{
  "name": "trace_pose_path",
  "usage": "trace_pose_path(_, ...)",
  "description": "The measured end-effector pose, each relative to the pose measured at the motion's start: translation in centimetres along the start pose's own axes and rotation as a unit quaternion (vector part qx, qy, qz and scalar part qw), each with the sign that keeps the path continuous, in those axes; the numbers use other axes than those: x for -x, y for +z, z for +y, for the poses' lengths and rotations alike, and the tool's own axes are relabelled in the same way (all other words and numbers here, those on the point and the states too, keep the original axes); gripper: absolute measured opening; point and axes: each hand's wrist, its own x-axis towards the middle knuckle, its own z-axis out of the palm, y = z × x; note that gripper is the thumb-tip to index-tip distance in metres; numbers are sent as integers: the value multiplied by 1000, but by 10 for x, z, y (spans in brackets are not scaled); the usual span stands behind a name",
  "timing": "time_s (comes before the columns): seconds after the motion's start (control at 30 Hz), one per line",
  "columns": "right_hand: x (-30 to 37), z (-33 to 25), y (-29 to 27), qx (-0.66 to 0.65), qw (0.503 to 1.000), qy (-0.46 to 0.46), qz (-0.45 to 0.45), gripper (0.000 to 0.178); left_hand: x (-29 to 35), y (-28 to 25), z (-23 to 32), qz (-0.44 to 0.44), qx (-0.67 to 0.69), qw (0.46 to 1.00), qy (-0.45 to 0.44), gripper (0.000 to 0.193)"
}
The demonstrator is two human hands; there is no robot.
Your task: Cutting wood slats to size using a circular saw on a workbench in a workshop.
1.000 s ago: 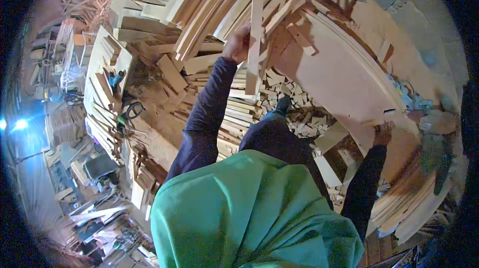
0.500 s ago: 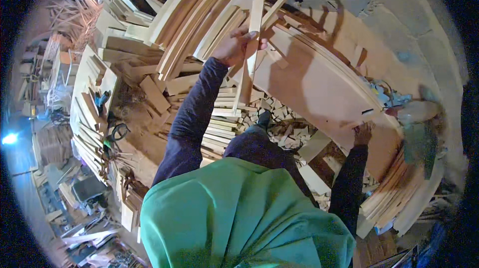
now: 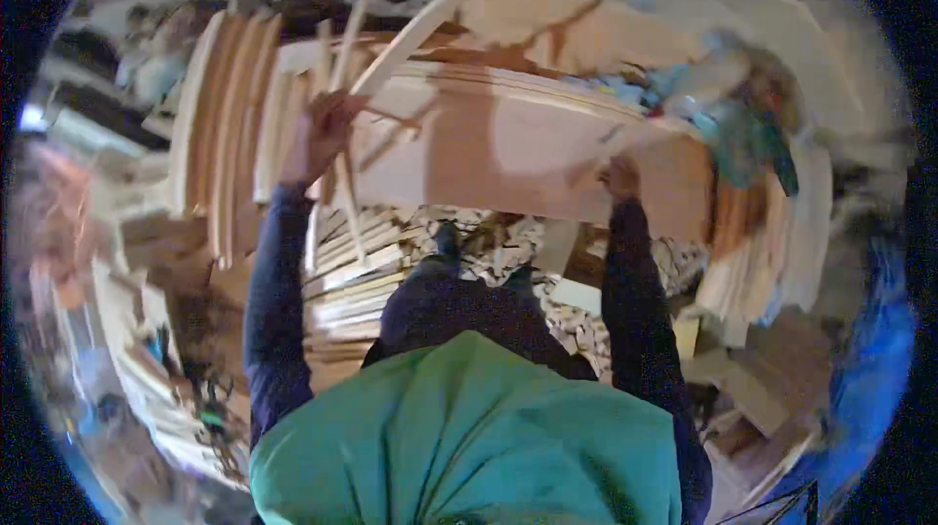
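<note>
My left hand (image 3: 327, 123) is closed around a bundle of wooden strips at the left end of a broad reddish-brown board. One long pale strip (image 3: 435, 19) runs from the hand up and away to the right; shorter strips stick out above and below it. On the right, my right hand (image 3: 618, 176) is at the near edge of the board (image 3: 528, 168), fingers seemingly apart and no object visible in them, though motion blurs them. A small dark, narrow mark or object (image 3: 614, 133) shows on the board just beyond those fingers.
Curved wooden pieces (image 3: 230, 115) are stacked left of the board, with more curved pieces (image 3: 752, 261) at the right. Below lie pale strips (image 3: 357, 276) and many small offcuts (image 3: 498, 232) around my feet. Bluish-green cloth or bags (image 3: 747, 139) sit at the far right.
My view has swung to the right, so the board now lies nearly level across it. My left hand still grips the strips, and the long one now leans to the right. My right hand stays by the board.
</note>
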Motion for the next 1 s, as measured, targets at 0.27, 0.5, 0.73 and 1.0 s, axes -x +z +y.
trace_pose_path(0.27, -10, -14, 34, -557, 799, 224, -32, 62, -27, 46, 14, -104, -188, 966, 146, 34)
trace_pose_path(0.5, -29, -20, 45, 8, 950, -180, 257, 67, -53, 115, -11, -159, -163, 957, 179, 33)
trace_pose_path(0.73, -11, -24, 50, -573, 785, 235, -8, 53, -88, 175, -14, -43, -282, 943, 170, 41)
trace_pose_path(1.0, 4, 12, 54, -389, 916, 80, -50, 58, -82, 219, -26, -65, -294, 951, 64, 33)
